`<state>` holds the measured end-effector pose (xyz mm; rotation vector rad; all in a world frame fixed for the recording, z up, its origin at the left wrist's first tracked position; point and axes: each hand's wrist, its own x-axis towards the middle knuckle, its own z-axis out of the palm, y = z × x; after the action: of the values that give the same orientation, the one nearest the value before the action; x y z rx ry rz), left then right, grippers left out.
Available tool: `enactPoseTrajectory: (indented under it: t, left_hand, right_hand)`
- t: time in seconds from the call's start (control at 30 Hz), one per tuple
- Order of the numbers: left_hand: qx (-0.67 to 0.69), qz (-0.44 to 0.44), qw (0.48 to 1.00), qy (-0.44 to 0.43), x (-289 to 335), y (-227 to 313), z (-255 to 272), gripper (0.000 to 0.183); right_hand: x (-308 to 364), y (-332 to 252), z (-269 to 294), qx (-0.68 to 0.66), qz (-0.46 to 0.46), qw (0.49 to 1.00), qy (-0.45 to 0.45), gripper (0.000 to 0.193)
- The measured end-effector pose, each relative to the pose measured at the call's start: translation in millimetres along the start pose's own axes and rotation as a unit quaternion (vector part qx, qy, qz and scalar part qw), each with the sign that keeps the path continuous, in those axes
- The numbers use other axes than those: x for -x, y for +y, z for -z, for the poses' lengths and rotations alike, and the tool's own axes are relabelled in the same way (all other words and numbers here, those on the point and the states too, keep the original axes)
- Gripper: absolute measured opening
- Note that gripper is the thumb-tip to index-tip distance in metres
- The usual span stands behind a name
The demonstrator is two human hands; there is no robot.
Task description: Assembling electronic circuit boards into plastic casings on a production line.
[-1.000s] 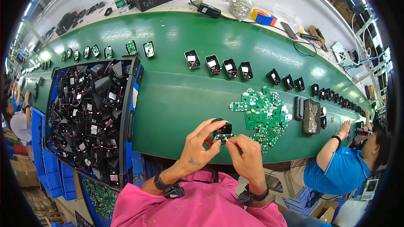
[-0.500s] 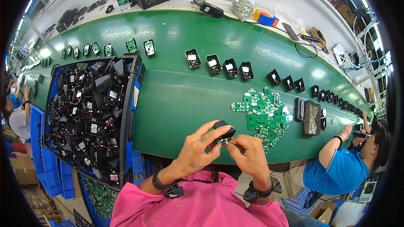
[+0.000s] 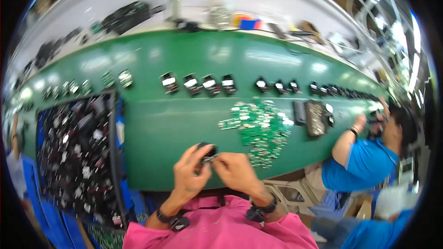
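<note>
Case (image 3: 211, 149) gripped by left hand (image 3: 190, 175). Right hand (image 3: 236, 171) at its right; fingers pressed together, hold unclear. Long axis blurred.

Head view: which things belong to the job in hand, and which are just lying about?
Likely the job's:
black casing, in the left hand, right hand at its edge
green circuit boards
heaped black casings

Apparently lying about:
blue-and-orange tape roll
blurred bottle
</note>
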<state>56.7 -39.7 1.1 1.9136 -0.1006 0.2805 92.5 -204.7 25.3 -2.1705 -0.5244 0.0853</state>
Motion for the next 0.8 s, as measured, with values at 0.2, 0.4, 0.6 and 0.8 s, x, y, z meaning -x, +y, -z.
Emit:
enactPoseTrajectory:
  t: [0.2,0.4,0.6,0.8]
  left_hand:
    - [0.313,0.142,0.939,-0.002,-6.3,-3.8,2.6,0.058]
    - [0.334,0.127,0.932,-0.062,-10.3,-9.0,1.4,0.070]
    - [0.330,0.145,0.931,-0.052,-13.2,-16.4,-6.4,0.072]
    - [0.353,0.127,0.924,-0.074,-9.7,-26.0,-15.6,0.070]
  right_hand:
    - [3.0,7.4,-3.1,-0.068,-0.033,0.989,0.124,0.023]
    - [4.9,6.2,5.7,-0.271,-0.159,0.948,0.048,0.022]
    - [7.0,6.8,-5.8,-0.336,-0.109,0.931,0.095,0.020]
    - [6.3,23.3,-9.1,-0.298,-0.108,0.948,0.040,0.024]
